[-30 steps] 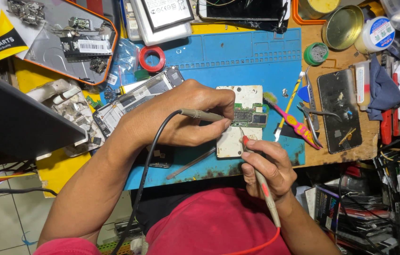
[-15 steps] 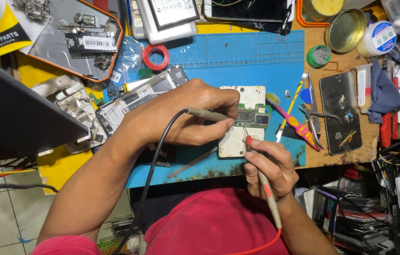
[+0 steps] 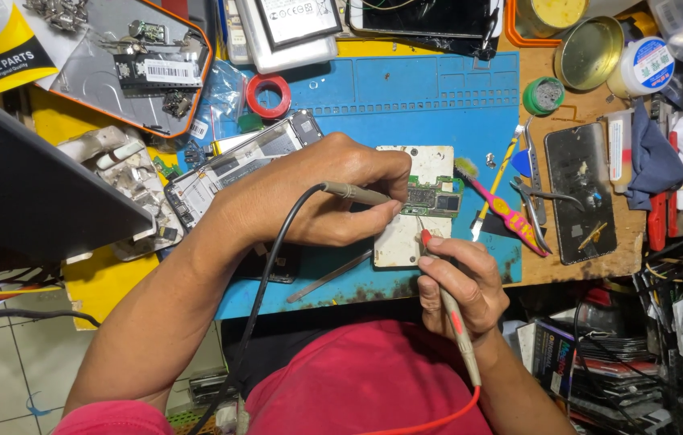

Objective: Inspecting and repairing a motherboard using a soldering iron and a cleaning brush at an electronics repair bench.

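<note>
Head view: I see the left hand pinching a black-wired metal test probe, the right hand gripping a red-wired test probe. Both tips touch the green-and-white phone circuit board between the hands.

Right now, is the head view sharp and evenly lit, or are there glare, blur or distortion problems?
Head view: sharp on the circuit board and both hands, left hand, right hand; light is even with soft shadows; mild glare on the round tin lid; straight edges bow slightly toward the frame's corners.
</note>
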